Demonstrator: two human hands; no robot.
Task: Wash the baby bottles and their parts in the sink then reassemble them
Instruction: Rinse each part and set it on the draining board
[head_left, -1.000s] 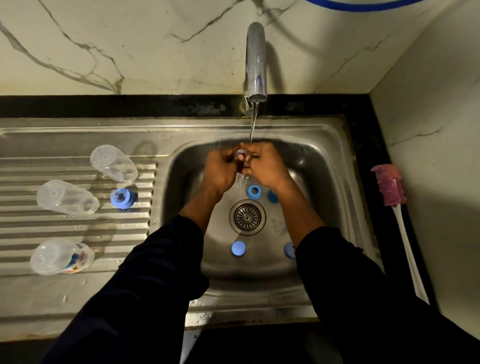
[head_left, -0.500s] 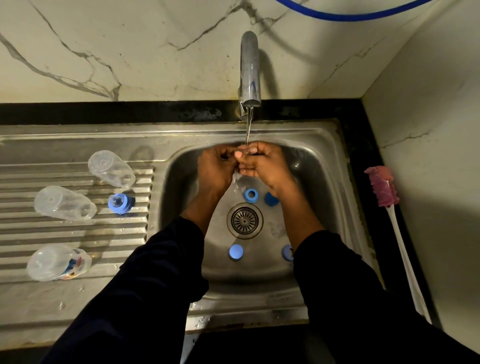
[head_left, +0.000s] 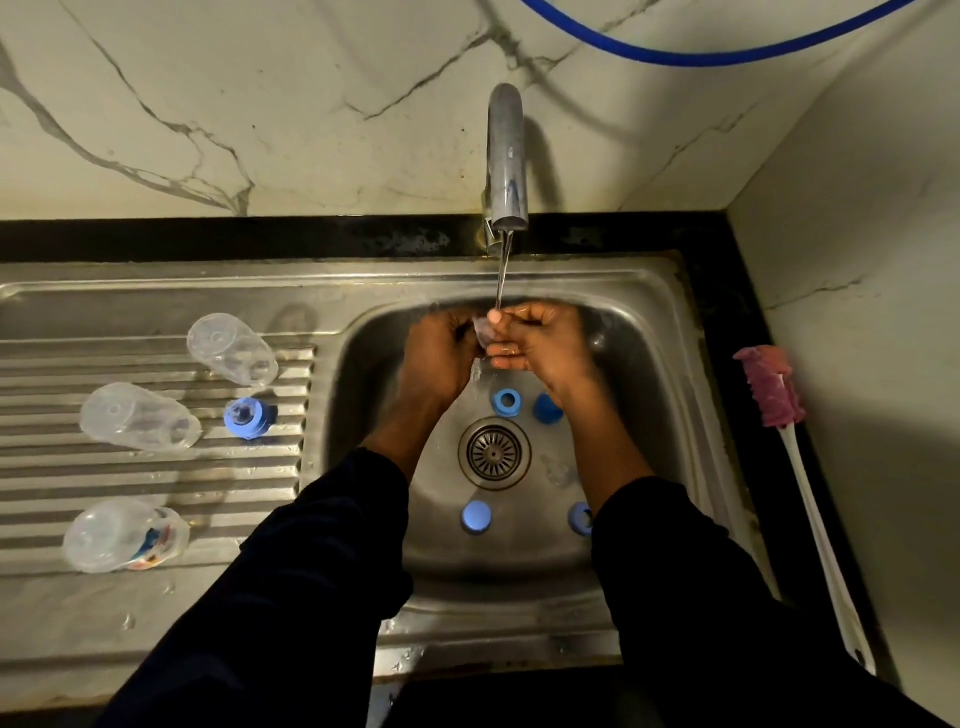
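My left hand (head_left: 439, 358) and my right hand (head_left: 545, 345) meet under the running tap (head_left: 506, 161), both pinching a small clear silicone nipple (head_left: 483, 331) in the water stream. On the sink floor lie several blue parts: a ring (head_left: 507, 404), a piece (head_left: 547, 409) beside my right wrist, a cap (head_left: 476, 517) and another (head_left: 579, 518) half hidden by my right sleeve. A clear part (head_left: 557, 470) lies right of the drain (head_left: 494, 453). Three clear bottles (head_left: 232, 349), (head_left: 139, 417), (head_left: 124, 536) lie on the drainboard with a blue collar (head_left: 249, 417).
A bottle brush (head_left: 769, 387) with a pink head and white handle lies on the black counter right of the steel sink (head_left: 670, 395). A blue hose (head_left: 701, 54) hangs across the marble wall. A wall corner closes off the right side.
My hands stayed under the stream, fingers working the clear nipple, which now shows more between them. The view tilted up slightly, showing more wall and hose.
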